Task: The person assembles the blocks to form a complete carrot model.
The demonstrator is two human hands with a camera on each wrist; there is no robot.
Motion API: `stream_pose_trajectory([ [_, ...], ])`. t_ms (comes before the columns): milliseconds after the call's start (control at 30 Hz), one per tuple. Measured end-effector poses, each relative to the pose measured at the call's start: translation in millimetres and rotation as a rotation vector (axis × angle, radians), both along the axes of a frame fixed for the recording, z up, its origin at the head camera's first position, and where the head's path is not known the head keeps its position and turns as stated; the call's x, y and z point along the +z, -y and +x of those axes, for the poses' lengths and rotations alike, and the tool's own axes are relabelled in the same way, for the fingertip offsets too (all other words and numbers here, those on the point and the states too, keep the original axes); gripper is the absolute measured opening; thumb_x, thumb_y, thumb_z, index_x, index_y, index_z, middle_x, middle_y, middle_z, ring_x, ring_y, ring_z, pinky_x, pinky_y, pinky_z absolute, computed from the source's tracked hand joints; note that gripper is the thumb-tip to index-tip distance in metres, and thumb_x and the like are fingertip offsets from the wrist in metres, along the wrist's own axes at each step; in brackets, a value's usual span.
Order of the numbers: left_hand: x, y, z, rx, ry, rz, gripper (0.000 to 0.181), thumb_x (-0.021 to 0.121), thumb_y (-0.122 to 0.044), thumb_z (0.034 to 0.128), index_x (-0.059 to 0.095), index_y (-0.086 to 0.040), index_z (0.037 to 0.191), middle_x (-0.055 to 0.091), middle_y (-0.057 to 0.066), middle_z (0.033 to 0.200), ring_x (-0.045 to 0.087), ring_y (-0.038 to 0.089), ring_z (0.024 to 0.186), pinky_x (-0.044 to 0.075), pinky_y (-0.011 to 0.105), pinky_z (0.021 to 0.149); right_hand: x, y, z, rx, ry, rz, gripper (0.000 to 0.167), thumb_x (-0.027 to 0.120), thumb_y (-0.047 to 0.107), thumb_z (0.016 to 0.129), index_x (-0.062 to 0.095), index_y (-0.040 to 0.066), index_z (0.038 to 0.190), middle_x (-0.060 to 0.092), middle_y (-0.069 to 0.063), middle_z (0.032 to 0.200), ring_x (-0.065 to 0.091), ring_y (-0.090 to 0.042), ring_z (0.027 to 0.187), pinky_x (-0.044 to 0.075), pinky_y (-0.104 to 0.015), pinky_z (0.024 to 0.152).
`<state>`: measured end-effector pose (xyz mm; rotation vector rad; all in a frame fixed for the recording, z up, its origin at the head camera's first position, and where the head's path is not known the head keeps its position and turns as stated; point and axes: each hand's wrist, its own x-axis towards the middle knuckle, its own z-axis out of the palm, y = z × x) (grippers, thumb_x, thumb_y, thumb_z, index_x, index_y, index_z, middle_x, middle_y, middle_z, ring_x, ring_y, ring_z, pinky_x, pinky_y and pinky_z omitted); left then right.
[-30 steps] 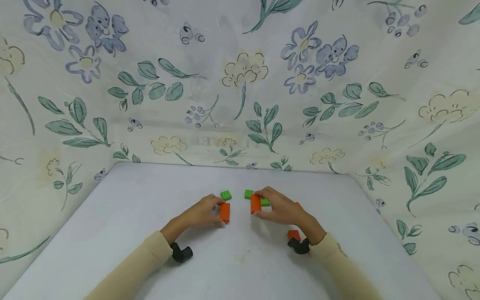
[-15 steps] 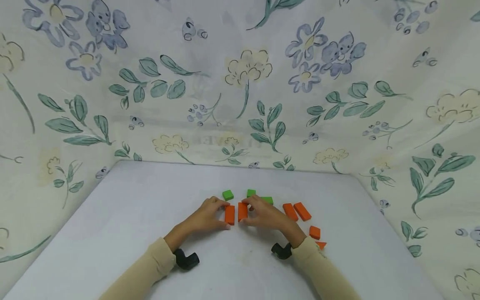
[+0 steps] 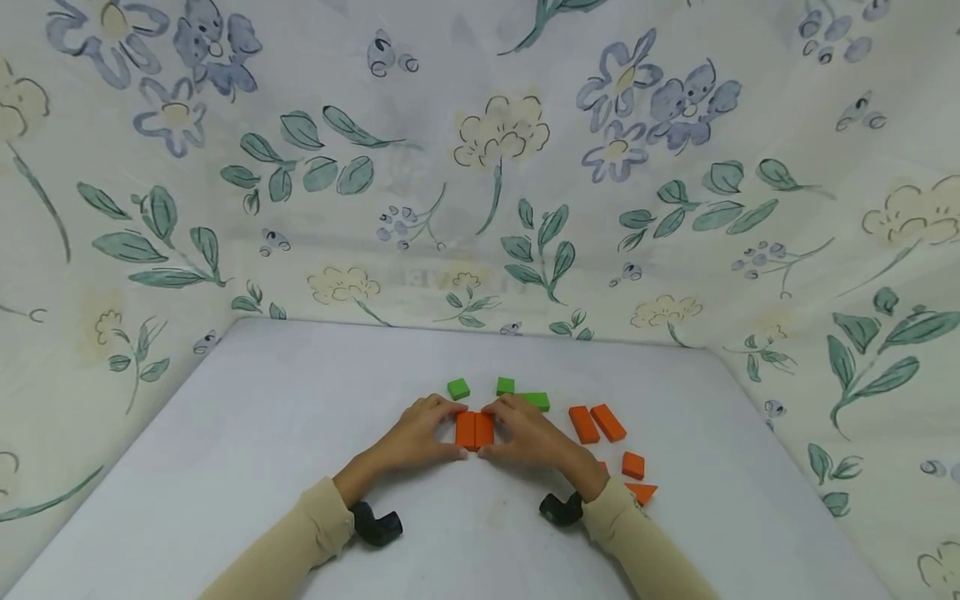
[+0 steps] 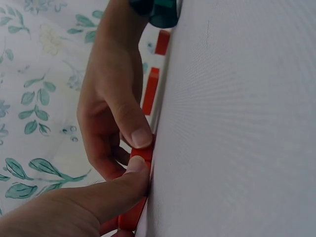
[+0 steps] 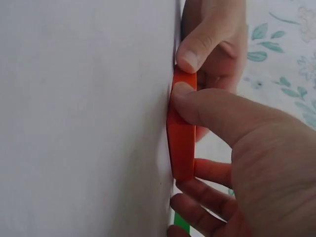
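Note:
Two orange blocks lie side by side, long edges touching, at the middle of the white table. My left hand [image 3: 414, 435] pinches the left orange block [image 3: 465, 432] between thumb at the near end and fingers at the far end. The right orange block [image 3: 484, 431] is held the same way by my right hand [image 3: 534, 433]. In the right wrist view an orange block [image 5: 182, 143] stands against the table surface with the right thumb on it. Both thumbs nearly meet in the left wrist view, over the orange pieces [image 4: 132, 215].
Behind the hands lie green blocks [image 3: 458, 389], [image 3: 506, 386] and a longer green block [image 3: 536, 402]. To the right are two long orange blocks [image 3: 583, 424], [image 3: 608, 422], an orange square block [image 3: 633, 465] and an orange triangle [image 3: 642, 492]. Floral cloth [image 3: 420, 200] surrounds the table.
My right hand has moved left with its orange block, and the gap between the two blocks has closed. The left hand and its block have shifted slightly right in view.

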<state>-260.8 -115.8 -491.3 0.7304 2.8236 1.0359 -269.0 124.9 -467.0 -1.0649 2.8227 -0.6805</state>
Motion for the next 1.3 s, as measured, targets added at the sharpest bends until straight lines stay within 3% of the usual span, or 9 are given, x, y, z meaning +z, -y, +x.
stream_pose_trajectory([
  [200,2.0,-0.2,2.1,-0.015,-0.01,-0.011,0.068,0.081,-0.042,0.0812,0.058,-0.018,0.141,0.055,0.002,0.12,0.048,0.019,0.11,0.039,0.041,0.092,-4.9,0,0.1,-0.009,-0.019,-0.01,0.057,0.08,0.039,0.085,0.059,0.011,0.13,0.058,-0.004,0.12,0.051,-0.016,0.104,0.05,-0.035,0.09],
  [600,2.2,-1.9,0.8,-0.022,-0.007,-0.028,0.069,0.081,-0.042,0.0814,0.058,-0.019,0.142,0.056,0.003,0.124,0.05,0.021,0.114,0.04,0.045,0.097,-13.7,1,-3.2,-0.008,-0.03,-0.053,0.056,0.08,0.04,0.083,0.06,0.014,0.13,0.055,-0.002,0.115,0.048,-0.016,0.105,0.041,-0.038,0.094],
  [800,0.6,-1.1,-1.4,-0.016,0.0,-0.039,0.069,0.081,-0.044,0.0815,0.057,-0.02,0.142,0.055,0.002,0.124,0.049,0.019,0.112,0.04,0.043,0.095,-13.4,2,-4.0,0.006,-0.029,-0.077,0.054,0.08,0.038,0.084,0.061,0.014,0.128,0.054,-0.002,0.112,0.048,-0.017,0.105,0.041,-0.04,0.093],
  [967,1.1,-1.5,-1.6,-0.026,-0.001,-0.02,0.071,0.081,-0.044,0.0817,0.056,-0.019,0.143,0.056,0.002,0.125,0.049,0.019,0.113,0.039,0.043,0.095,-14.1,1,-4.6,-0.028,-0.004,-0.065,0.054,0.079,0.038,0.084,0.06,0.015,0.129,0.054,-0.001,0.114,0.048,-0.017,0.106,0.041,-0.039,0.094],
  [1300,-0.4,0.3,-0.9,0.006,0.031,0.001,0.069,0.083,-0.043,0.0794,0.057,-0.017,0.138,0.058,-0.001,0.123,0.051,0.016,0.11,0.039,0.044,0.097,-16.2,1,-4.2,-0.035,0.014,-0.075,0.059,0.079,0.041,0.084,0.059,0.014,0.133,0.055,-0.002,0.118,0.049,-0.018,0.11,0.042,-0.04,0.097],
])
